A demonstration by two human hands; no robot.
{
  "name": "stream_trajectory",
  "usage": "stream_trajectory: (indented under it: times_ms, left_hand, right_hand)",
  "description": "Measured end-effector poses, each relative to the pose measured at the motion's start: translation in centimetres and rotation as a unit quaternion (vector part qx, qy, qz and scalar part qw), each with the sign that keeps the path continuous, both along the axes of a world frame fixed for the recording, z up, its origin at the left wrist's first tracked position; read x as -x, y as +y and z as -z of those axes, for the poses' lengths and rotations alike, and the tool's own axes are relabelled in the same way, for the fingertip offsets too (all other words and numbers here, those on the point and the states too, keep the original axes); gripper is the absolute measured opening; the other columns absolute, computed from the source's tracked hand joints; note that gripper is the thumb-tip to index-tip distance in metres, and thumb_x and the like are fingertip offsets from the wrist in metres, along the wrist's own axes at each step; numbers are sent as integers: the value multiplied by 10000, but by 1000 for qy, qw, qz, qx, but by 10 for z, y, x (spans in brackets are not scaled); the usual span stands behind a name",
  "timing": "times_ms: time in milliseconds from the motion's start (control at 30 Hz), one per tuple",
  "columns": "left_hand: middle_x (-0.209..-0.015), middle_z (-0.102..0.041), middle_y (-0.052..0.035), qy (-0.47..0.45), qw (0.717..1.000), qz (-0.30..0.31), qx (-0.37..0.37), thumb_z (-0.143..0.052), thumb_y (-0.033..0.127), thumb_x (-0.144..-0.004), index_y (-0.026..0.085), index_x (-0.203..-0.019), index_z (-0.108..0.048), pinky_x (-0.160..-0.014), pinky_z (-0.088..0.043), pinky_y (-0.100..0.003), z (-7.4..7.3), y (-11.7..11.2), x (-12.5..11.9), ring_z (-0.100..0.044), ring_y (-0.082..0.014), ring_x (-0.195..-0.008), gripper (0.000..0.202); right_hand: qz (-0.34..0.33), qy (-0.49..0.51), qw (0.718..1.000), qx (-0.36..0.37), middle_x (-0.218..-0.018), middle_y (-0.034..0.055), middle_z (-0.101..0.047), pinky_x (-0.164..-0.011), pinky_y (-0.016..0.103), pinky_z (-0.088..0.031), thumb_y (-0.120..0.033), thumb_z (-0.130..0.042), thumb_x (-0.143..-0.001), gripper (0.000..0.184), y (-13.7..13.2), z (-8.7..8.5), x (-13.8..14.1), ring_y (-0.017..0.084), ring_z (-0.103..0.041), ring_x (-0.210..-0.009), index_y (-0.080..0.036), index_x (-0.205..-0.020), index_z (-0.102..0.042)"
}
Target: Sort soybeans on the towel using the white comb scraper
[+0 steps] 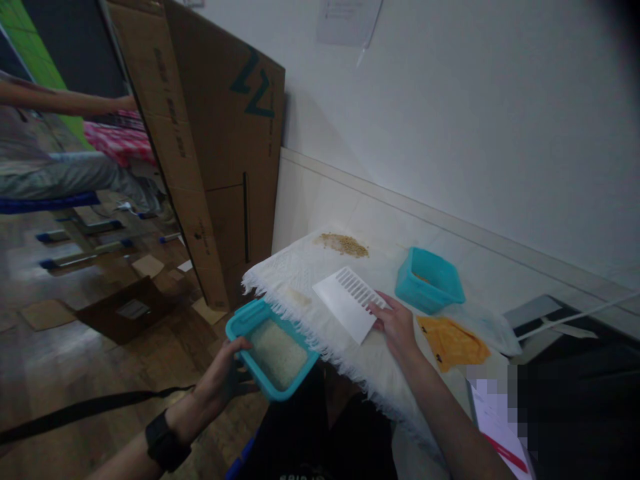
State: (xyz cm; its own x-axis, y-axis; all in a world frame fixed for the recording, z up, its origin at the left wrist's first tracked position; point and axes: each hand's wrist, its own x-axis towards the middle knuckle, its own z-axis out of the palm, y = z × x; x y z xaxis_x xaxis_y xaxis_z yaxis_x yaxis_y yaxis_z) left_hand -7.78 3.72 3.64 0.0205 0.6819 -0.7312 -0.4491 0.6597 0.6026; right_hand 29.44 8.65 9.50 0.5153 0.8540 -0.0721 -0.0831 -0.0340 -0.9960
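Observation:
My left hand (220,380) grips the near-left corner of a teal container (235,328) filled with white rice, held just below the table's front edge. My right hand (395,327) holds a flat white slotted scraper (345,301) that lies on the white fringed cloth (300,280) covering the table. A small smear of white grains (299,297) rests on the cloth beside the scraper. Farther back lies a pile of brown grains (345,245). A second teal container (430,280) stands to the right of the scraper.
An orange bag (453,343) and clear plastic (495,330) lie right of my hand. Papers (495,420) sit at the near right. A tall cardboard sheet (220,147) leans at the left. Another person's arm (65,101) shows at far left, above floor boxes (125,310).

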Motion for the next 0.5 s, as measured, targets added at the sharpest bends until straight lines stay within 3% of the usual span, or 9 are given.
stream_trajectory:
  times_ms: [167, 367, 500]
  left_hand:
    - [-776, -626, -3, 24, 999, 0, -21, -788, 362, -788, 289, -1000, -567, -606, -648, -406, -3, 0, -1, -692, -276, -673, 315]
    - [-840, -670, -17, 16, 999, 6, -28, -838, 367, -732, 283, -1079, -600, -636, -665, -441, -7, -1, 1, -712, -284, -687, 429]
    - [-823, -635, 1, 22, 999, 2, -33, -825, 376, -751, 293, -1075, -569, -626, -664, -441, -3, 0, 2, -704, -283, -675, 421]
  right_hand:
    - [-42, 18, 999, 21, -707, 37, -834, -560, 378, -663, -476, -1116, -427, 729, -11, 10, 16, 260, -765, -615, -175, -1054, -896]
    - [-115, 0, 993, 27, -680, 56, -830, -571, 361, -668, -583, -1125, -544, 758, -44, 21, 32, 269, -787, -617, -162, -1142, -927]
    - [-85, -16, 996, 4, -709, 68, -846, -583, 382, -679, -588, -1123, -516, 813, -27, 9, 25, 285, -794, -637, -162, -1177, -915]
